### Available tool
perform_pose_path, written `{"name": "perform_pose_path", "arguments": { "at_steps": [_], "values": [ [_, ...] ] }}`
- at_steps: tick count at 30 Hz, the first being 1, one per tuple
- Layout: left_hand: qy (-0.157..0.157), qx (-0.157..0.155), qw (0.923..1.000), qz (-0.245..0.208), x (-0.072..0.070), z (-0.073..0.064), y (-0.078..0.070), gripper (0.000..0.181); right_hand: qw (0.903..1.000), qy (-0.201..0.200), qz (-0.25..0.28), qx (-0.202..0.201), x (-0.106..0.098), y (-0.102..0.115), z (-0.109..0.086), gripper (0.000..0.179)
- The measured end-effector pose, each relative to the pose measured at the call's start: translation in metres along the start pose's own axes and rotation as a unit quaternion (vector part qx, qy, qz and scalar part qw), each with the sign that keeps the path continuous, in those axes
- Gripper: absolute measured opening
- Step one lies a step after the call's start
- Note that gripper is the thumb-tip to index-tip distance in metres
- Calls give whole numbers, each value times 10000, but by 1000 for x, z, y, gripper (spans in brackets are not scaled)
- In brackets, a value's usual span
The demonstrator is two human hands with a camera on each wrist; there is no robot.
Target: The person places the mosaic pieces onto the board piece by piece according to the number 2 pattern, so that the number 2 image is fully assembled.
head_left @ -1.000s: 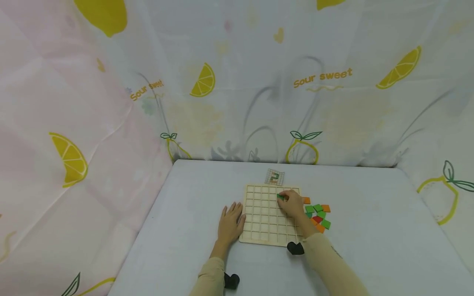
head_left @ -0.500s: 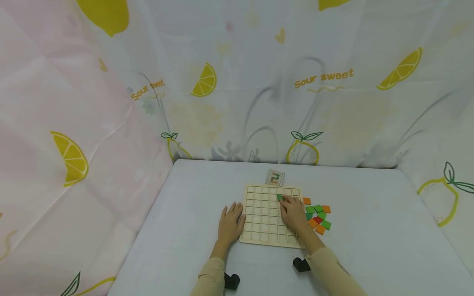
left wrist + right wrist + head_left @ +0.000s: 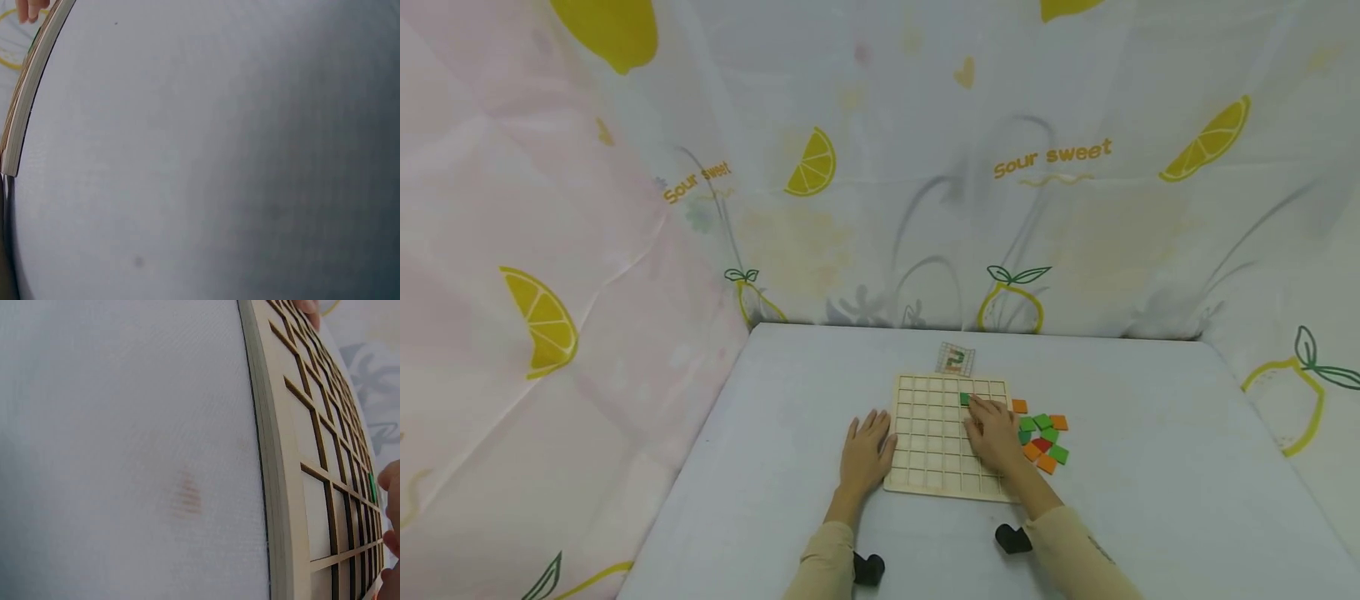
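Note:
A pale wooden grid board [image 3: 925, 433] lies flat on the white table. My left hand [image 3: 863, 454] rests palm down along its left edge, fingers spread and straight. In the board's upper right part, one green square tile [image 3: 964, 399] sits in a cell. Fingertips of my right hand [image 3: 995, 435] touch or hover right at this tile, the fingers bent down and not gripping it. The right wrist view shows the green tile [image 3: 373, 487] as a sliver beside the right fingertips [image 3: 390, 478]. In the left wrist view the board's side [image 3: 28, 94] shows at the left.
Loose green, orange and red tiles [image 3: 1049, 436] lie to the right of the board, partly behind the right hand. A small pattern card [image 3: 955, 359] lies beyond the far edge. Lemon-printed cloth [image 3: 887, 208] hangs behind the table. Black heart-shaped pieces [image 3: 868, 570] show at both wrists.
My right hand has let go of the green tile, which now lies in its cell, and has drawn slightly down toward me. The left hand stays in place.

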State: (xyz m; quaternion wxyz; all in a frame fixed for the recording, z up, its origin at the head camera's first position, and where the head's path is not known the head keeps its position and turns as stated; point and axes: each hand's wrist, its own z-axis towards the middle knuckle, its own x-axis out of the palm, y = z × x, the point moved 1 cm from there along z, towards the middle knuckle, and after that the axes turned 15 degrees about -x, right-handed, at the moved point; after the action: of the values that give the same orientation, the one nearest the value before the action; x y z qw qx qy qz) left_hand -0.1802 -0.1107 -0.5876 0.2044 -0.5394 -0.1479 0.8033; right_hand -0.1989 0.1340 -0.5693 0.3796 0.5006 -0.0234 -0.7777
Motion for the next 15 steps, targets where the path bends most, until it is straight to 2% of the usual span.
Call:
{"name": "perform_pose_path", "arguments": {
  "at_steps": [4, 6, 11, 15],
  "values": [
    [-55, 119, 9999, -40, 3, 2, -1, 36, 9952, -933, 305, -25, -11, -7, -5, 33],
    [-47, 95, 9999, -34, 2, 2, -1, 36, 9902, -1247, 595, 182, -21, -12, -10, 30],
    [9, -38, 10000, -7, -1, 2, -1, 37, 9821, -1387, 882, 924, -49, -30, -30, 28],
    [39, -26, 10000, -3, -2, 1, 0, 37, 9773, -1617, 556, 1249, -63, -47, -45, 27]
  ]
}}
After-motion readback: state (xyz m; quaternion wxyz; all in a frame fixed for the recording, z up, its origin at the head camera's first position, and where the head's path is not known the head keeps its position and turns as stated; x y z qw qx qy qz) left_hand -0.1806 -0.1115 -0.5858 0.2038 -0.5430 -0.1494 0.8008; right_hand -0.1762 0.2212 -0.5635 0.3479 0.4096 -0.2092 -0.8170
